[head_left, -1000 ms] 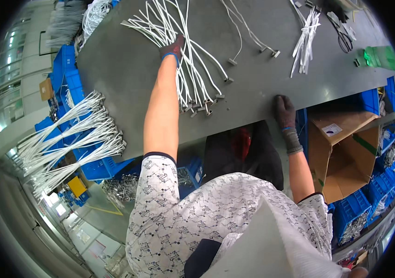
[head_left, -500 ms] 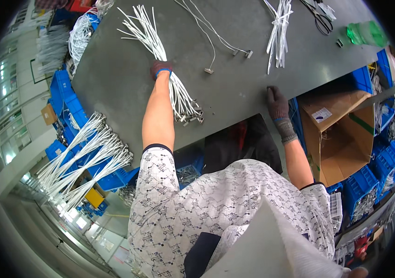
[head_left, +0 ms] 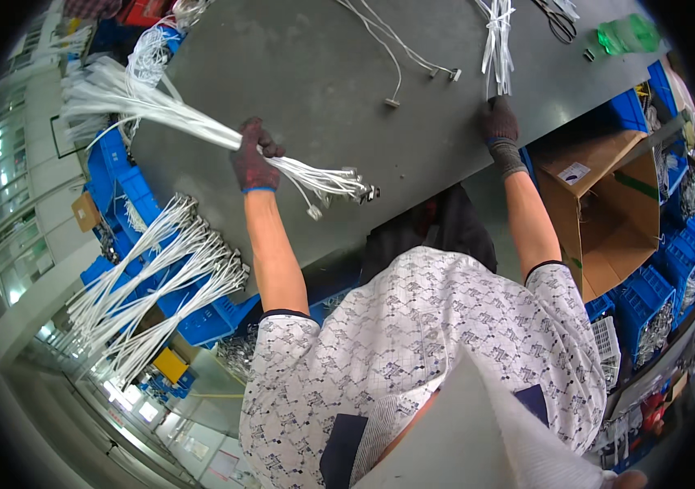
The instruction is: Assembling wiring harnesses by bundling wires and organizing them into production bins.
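My left hand (head_left: 255, 156), in a dark red knitted glove, is closed around a bundle of white cables (head_left: 193, 122). The bundle lies slanted over the table's left part; its long loose ends fan out to the left, blurred, and its small connectors (head_left: 356, 187) point right. My right hand (head_left: 501, 122), in a dark glove, is at the near end of a tied bunch of thin white strips (head_left: 497, 49). Its fingers are curled at the strip tips, partly hidden. Between the hands, farther off, a few loose white cables (head_left: 380, 41) with connectors lie on the table.
The dark grey table (head_left: 315, 81) carries scissors (head_left: 561, 26) and a green plastic bottle piece (head_left: 629, 35) at far right. An open cardboard box (head_left: 616, 236) stands right, beside blue bins (head_left: 637, 326). More white cable bundles (head_left: 160, 277) rest across blue bins at the left.
My left hand has swung the cable bundle from nearly upright to slanting left, its tail now beyond the table's left edge. My right hand has moved forward from the table edge to the white strips.
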The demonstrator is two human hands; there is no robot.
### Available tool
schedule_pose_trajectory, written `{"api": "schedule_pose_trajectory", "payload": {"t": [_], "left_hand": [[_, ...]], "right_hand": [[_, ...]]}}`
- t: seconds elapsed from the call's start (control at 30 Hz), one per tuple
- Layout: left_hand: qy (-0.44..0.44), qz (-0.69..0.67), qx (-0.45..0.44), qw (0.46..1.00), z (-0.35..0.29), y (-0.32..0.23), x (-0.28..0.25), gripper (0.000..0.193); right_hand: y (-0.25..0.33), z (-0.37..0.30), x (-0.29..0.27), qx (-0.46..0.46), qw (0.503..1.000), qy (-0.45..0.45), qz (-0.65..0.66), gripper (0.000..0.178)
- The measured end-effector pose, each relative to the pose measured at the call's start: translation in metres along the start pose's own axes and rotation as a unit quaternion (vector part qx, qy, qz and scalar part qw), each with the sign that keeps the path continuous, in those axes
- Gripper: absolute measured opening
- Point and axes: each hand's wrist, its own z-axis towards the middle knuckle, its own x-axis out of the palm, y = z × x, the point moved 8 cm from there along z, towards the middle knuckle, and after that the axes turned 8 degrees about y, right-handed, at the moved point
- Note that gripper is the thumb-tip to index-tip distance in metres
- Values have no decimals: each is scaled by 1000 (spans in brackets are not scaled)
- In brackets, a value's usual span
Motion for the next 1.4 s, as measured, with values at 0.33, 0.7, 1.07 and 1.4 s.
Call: {"api": "schedule_pose_trajectory", "payload": {"t": [0.33,0.7,1.07,1.4], "left_hand": [[-102,58,451,885,-131,-118,-3,66],[-106,183,481,851,-151,-118,30,49],[-92,22,368,925,-152,-97,32,48],[-58,-34,427,902,-135,-91,-8,37]], "right_hand": [[73,-169,34,-247,956,137,82,29],[217,-201,-43,-264,882,340,190,14],[329,-180,-86,-420,837,337,98,16],[395,-192,-67,-544,782,305,14,16]]}}
